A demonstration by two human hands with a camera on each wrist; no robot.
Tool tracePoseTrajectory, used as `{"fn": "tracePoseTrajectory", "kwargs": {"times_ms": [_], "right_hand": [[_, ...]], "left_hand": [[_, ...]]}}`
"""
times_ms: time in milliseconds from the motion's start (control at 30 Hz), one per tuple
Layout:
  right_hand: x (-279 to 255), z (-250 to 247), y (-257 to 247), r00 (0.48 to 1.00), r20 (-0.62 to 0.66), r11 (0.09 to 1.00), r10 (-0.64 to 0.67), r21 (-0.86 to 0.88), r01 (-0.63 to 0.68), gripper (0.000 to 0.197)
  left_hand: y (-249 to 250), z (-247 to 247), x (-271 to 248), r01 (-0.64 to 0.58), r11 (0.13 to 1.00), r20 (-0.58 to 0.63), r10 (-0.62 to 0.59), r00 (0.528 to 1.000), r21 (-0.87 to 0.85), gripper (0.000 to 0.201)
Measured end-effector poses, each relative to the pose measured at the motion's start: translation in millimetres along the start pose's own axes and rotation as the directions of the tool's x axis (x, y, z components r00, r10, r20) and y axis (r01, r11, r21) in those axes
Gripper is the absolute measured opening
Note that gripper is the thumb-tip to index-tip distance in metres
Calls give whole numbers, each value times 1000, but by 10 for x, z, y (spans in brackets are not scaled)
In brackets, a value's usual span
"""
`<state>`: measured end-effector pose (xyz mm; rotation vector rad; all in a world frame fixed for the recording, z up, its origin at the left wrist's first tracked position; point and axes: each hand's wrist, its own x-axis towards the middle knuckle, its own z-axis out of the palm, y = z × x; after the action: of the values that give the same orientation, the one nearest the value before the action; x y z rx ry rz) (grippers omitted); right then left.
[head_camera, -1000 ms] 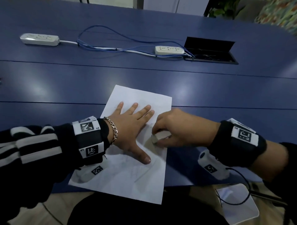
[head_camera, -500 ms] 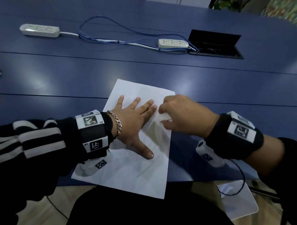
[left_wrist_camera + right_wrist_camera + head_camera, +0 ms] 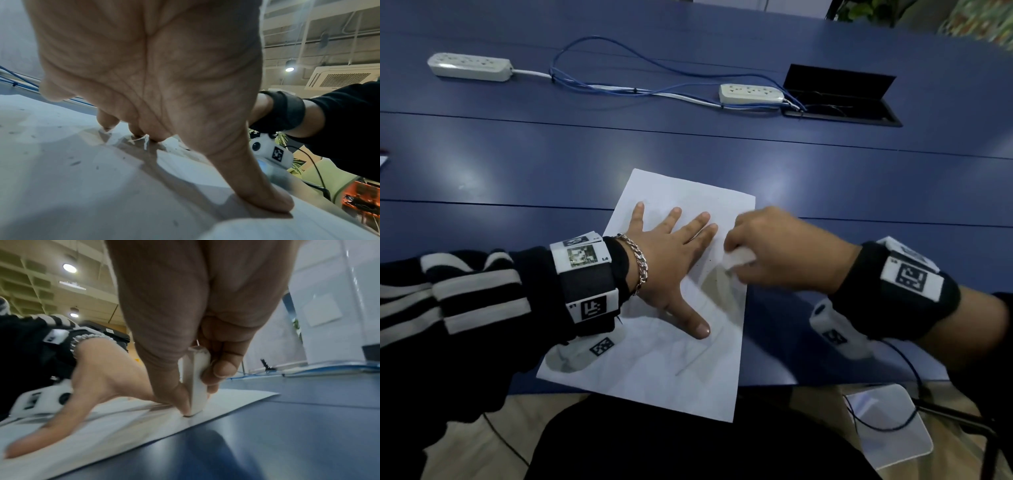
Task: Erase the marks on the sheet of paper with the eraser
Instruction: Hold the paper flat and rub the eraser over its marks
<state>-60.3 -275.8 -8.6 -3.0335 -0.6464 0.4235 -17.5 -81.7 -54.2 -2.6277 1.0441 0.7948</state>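
Observation:
A white sheet of paper [image 3: 671, 370] lies on the blue table [image 3: 722, 150], its near edge hanging over the table's front. My left hand [image 3: 671, 257] lies flat on the sheet with fingers spread, thumb pressed down [image 3: 273, 201]. My right hand [image 3: 774, 253] pinches a white block eraser [image 3: 738, 260] between thumb and fingers near the sheet's right edge. In the right wrist view the eraser [image 3: 196, 382] stands on end with its lower tip touching the paper [image 3: 115, 431]. A faint pencil line [image 3: 693, 363] shows on the sheet's lower part. Small dark crumbs dot the paper [image 3: 61, 162].
Two white power strips [image 3: 469, 66] [image 3: 751, 93] joined by blue and white cables [image 3: 619, 85] lie at the back of the table. An open black cable hatch [image 3: 842, 99] sits back right. A clear plastic piece [image 3: 887, 421] lies below the table's front edge at right.
My right hand with the eraser has moved away from me along the sheet's right side, then back slightly toward me. The left hand has stayed flat on the paper.

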Motion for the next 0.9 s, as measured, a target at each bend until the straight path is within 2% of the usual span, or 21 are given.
{"fn": "tracePoseTrajectory", "kwargs": {"times_ms": [67,100,200,267,400,567,667,900], "right_hand": [[27,-3,49,997,-58,999,44,-2,-44,30],[5,18,-2,999,-50,1000,16,-25,-17,27],[-124,88,-200,992,66,993,-109,-43,112,19],[-85,62,-108,996,50,997,-69,-31,70,23],[70,66,203,995,-85,999,44,4,-44,31],[94,-2,323,996,-85,997,3,81,4,25],[96,1,360,996,-91,997,13,82,-6,26],[130,56,193,996,-85,998,-29,45,33,29]], "left_hand": [[-4,6,12,-3,1000,7,3,1000,3,164],[-3,11,15,-2,1000,9,2,1000,6,165],[10,13,11,7,1000,-1,-7,1000,4,167],[3,9,6,6,1000,-1,-6,1000,1,166],[-3,-9,3,-4,1000,18,4,1000,7,164],[-93,-155,32,-56,998,-2,56,998,35,157],[-156,-121,15,-107,994,29,107,994,-14,149],[-112,-9,-36,-110,994,48,110,993,-6,167]]}}
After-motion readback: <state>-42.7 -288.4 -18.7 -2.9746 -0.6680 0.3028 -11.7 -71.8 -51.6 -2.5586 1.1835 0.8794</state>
